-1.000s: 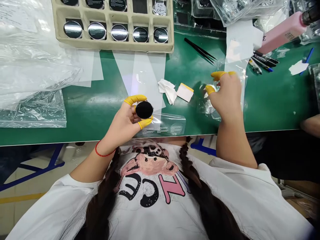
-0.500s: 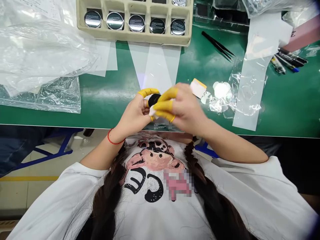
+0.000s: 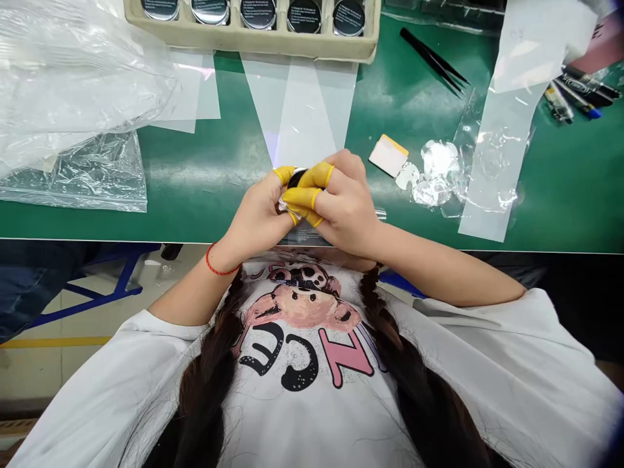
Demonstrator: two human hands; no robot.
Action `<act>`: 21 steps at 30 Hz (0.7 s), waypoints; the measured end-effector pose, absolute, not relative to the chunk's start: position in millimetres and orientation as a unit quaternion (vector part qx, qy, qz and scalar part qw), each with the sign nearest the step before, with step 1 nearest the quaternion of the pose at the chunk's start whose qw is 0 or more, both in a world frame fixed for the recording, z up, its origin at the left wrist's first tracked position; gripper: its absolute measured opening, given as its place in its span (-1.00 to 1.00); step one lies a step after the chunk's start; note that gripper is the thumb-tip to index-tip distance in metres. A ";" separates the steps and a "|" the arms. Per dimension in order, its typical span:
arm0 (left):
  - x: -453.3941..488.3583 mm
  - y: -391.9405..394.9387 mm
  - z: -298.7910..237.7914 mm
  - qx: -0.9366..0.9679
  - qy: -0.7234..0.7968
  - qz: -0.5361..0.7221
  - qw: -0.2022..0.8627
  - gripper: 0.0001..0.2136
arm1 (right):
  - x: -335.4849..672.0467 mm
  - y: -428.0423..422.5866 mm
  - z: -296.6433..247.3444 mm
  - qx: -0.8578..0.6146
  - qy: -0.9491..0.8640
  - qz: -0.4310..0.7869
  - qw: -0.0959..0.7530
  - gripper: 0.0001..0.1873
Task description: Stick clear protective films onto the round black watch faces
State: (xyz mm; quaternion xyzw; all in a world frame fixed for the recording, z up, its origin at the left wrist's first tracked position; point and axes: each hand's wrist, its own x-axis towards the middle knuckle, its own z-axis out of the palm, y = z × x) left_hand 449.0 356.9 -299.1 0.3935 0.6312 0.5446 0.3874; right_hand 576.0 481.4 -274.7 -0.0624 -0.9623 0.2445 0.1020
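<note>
Above the table's front edge, my left hand (image 3: 256, 211) is closed around a round, dark-faced watch (image 3: 295, 178), its fingers wearing yellow finger cots. My right hand (image 3: 350, 207), also in yellow cots, pinches a small white cloth (image 3: 282, 205) against the watch. Fingers cover most of both items. Just below my hands, a clear film with small white print (image 3: 312, 234) lies at the table edge. Beyond them, similar round watches (image 3: 258, 14) sit in compartments of a beige tray (image 3: 253, 45).
On the green table (image 3: 195, 175), black tweezers (image 3: 433, 60), a small white-and-yellow pad (image 3: 389, 156) and shiny round films (image 3: 439, 159) lie at right. Farther right are a white strip (image 3: 492, 162) and several pens (image 3: 580, 94). Clear plastic bags (image 3: 78, 84) cover the left side.
My right hand has shifted slightly left and closed in over the watch with the cloth. The whole view has tipped, so the tray sits higher in the picture.
</note>
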 end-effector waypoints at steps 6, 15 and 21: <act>452.4 357.9 -300.8 0.366 0.606 0.568 0.419 -0.43 | 573.4 491.4 -275.6 -0.097 -0.969 0.153 0.168 -0.61; 451.1 355.1 -305.8 0.388 0.600 0.564 0.415 -0.35 | 584.4 486.8 -268.6 -0.028 -0.964 0.215 0.152 -0.65; 453.5 356.5 -304.6 0.354 0.578 0.580 0.452 -0.41 | 574.3 500.0 -268.1 -0.088 -0.966 0.200 0.137 -0.64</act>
